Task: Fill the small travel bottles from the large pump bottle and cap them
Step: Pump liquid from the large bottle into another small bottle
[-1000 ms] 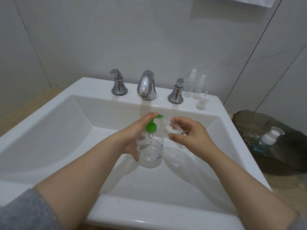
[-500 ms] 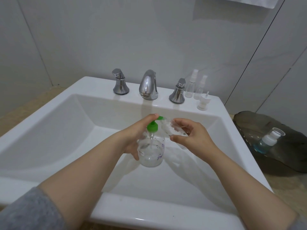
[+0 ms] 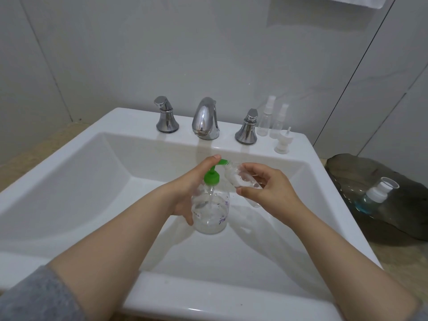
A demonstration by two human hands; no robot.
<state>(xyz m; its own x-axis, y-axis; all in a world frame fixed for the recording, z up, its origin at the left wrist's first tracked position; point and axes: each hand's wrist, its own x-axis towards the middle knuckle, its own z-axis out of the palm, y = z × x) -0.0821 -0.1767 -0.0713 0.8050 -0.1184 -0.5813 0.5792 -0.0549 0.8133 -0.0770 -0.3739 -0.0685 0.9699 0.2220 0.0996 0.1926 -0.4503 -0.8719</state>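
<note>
Over the sink basin my left hand grips the clear pump bottle with the green pump head; its forefinger lies on top of the pump. My right hand holds a small clear travel bottle tilted, its open mouth right at the green nozzle. Two capped spray travel bottles stand on the sink ledge at the back right. A loose white spray cap stands in front of them.
The white sink fills the view, with a chrome faucet and two chrome handles at the back. A dark glass tray on the right counter holds a blue-liquid bottle. Tiled walls stand behind.
Both hands and both bottles have barely moved. The pump head stands slightly higher above the bottle than a second ago.
</note>
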